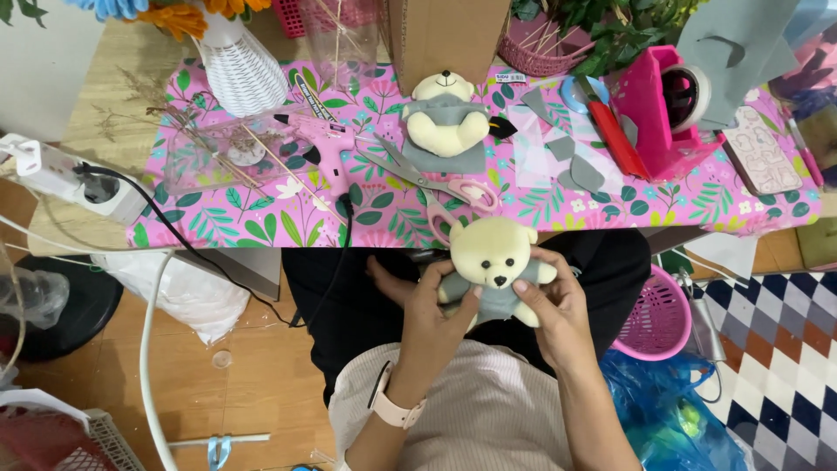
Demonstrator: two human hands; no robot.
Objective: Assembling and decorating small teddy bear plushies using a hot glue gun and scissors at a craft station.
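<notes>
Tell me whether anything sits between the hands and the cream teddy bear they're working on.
Nothing visible does. The left hand and the right hand both grip the cream teddy bear directly, fingers pressed on its grey garment, above the lap.

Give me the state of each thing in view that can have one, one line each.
Left hand: gripping the held teddy bear's side.
Right hand: gripping its other side.
Held teddy bear: upright, partly wrapped in grey felt.
Second teddy bear: lying on the table, grey felt over it.
Scissors: open, lying flat.
Glue gun: lying on its side, cord attached.
Tape dispenser: roll loaded.
Power strip: plug inserted.
</notes>
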